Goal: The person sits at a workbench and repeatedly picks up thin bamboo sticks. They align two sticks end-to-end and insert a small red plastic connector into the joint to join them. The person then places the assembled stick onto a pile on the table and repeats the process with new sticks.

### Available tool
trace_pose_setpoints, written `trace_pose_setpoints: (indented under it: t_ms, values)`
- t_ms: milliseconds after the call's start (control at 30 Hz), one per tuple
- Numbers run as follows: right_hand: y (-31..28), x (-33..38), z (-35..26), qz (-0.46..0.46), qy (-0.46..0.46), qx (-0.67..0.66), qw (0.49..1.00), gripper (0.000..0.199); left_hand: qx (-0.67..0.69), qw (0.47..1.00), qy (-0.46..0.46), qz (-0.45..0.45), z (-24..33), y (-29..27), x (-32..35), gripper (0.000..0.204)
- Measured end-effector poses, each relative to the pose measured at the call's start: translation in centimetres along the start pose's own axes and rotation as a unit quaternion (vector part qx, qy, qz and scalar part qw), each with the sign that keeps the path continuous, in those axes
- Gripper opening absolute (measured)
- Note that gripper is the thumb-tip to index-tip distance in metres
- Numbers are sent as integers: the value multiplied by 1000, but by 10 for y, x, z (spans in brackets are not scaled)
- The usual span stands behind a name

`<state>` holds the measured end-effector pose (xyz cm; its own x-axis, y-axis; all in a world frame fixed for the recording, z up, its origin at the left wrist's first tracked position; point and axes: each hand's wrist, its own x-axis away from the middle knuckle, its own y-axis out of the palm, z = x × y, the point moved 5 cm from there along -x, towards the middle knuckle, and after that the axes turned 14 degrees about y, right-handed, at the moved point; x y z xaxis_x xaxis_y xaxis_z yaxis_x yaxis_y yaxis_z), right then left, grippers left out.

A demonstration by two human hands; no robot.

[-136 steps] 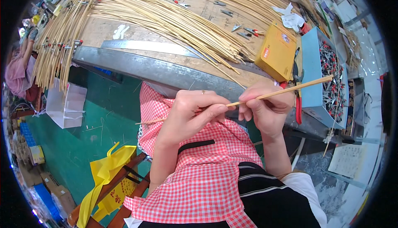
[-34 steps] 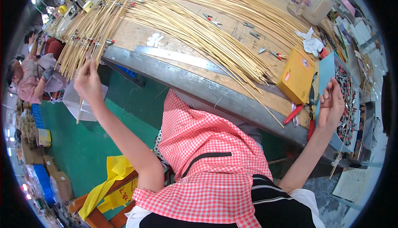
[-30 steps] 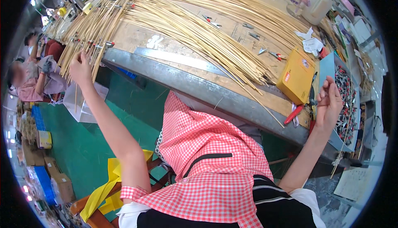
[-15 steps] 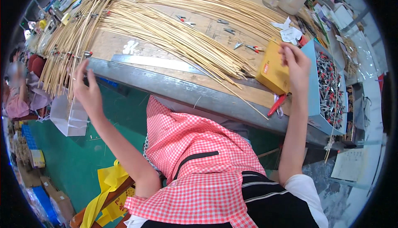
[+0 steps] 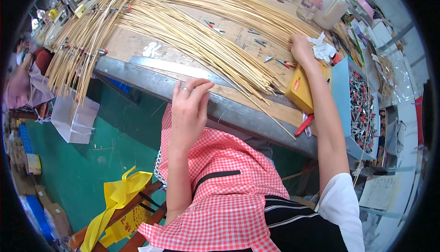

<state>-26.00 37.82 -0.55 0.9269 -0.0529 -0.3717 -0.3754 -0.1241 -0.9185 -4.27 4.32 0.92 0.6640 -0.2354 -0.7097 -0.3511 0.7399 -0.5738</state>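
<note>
Right hand (image 5: 300,48) is reaching open onto the sticks (image 5: 247,13); left hand (image 5: 189,110) is hovering empty at desk edge (image 5: 137,75). Overhanging sticks risk sliding off.

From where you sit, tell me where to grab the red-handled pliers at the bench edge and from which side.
Take the red-handled pliers by the handles, which slant down over the metal bench edge toward your lap, coming from below and in front. Their head end is tucked beside the yellow box, so that end looks harder to get fingers around. The right hand is the nearer one.
</note>
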Motion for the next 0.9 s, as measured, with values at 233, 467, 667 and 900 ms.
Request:
trace_pose_setpoints:
  t_ms: [233,467,667,900]
  values:
    - [-45,0,7,86,43,-65,993,15,20,1000,8,-23,12,15,0,20]
    - [-118,43,-23,131,57,-159,977,14,78,997,-11,10,12,17,0,25]
    - [-157,135,-82,-18,74,-364,928,13,320,932,-114,127,6,8,4,28]
    - [-135,234,-138,-183,45,-437,879,8,540,771,-167,292,-6,-16,16,31]
